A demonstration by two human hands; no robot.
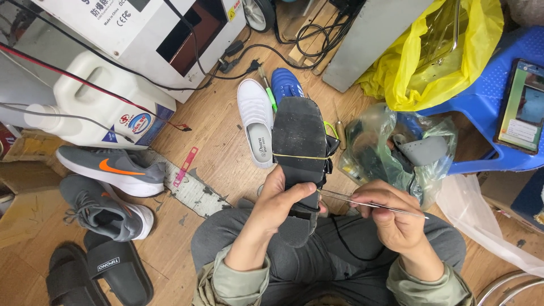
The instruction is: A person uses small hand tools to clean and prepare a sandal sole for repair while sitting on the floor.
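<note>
Black rubber-soled sandal (299, 148), sole up over the lap, sat clasped in the left hand (281, 199); the right hand (386, 212) pinched a thin metal awl (362, 203) at its edge. A yellow band (300, 156) bound the sole, work evidently unfinished.

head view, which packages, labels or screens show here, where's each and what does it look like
White jug: upper left floor, round red-and-blue label.
Phone: right edge on blue stool, lit greenish screen.
White machine: top left, black printed marks.
Yellow bag: top right, crumpled.
Clear bag: beside the right hand.
</note>
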